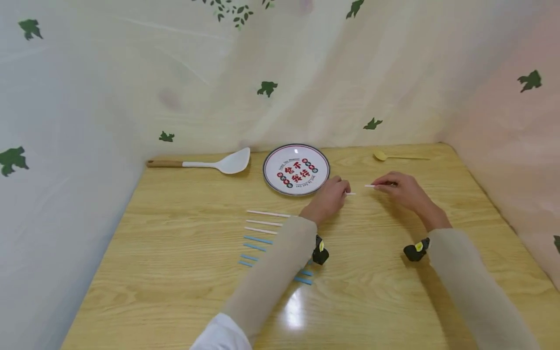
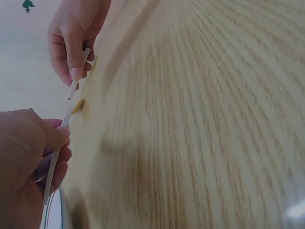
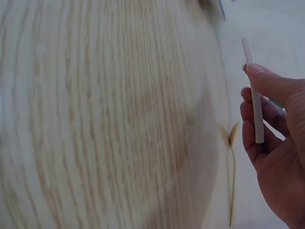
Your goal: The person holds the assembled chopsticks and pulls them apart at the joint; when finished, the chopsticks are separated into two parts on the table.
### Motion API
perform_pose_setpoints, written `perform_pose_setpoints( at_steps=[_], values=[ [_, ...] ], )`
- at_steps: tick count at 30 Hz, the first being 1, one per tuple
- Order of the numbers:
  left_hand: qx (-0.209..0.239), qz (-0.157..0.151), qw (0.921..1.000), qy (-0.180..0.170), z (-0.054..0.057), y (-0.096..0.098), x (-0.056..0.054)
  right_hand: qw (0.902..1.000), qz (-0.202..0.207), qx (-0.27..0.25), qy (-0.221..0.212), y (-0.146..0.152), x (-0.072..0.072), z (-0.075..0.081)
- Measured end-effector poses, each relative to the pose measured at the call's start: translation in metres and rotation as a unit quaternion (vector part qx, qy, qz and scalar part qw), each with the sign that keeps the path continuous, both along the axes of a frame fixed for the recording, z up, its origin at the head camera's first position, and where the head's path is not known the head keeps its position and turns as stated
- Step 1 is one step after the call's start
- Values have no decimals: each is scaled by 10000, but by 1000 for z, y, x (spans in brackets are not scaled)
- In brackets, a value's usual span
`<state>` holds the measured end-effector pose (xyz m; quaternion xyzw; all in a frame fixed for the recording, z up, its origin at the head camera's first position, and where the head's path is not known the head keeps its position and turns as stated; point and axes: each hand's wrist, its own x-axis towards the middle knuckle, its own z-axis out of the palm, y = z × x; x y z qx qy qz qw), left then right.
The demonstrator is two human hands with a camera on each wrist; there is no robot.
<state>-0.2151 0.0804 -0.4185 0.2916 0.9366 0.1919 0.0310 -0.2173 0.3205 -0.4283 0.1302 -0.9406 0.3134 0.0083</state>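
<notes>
My left hand pinches a slim white stick between thumb and fingers, one end standing out to the right. Facing it, my right hand pinches a short white stick with blunt ends. In the left wrist view the two sticks point at each other, nearly in line, with a small gap between their tips. Both hands are above the table, just right of a round plate with red lettering. Under my left forearm lie several white sticks and blue sticks, partly hidden by the sleeve.
A white spatula with a wooden handle lies at the back left. At the back right is a small gold spoon. A patterned cloth hangs behind the wooden table and along its sides.
</notes>
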Motion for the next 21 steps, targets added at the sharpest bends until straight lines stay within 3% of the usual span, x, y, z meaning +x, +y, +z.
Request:
perform_pose_setpoints(
  at_steps=[10,15,21],
  values=[
    [-404,370,9982,-233,-16,24,-5,9980,124,-8,-622,14,-9,-15],
    [-283,602,9971,-357,-27,35,-5,9981,134,254,-537,19,-6,-23],
    [54,943,9952,-261,-37,41,-6,9994,160,191,-241,20,-4,-29]
  ],
)
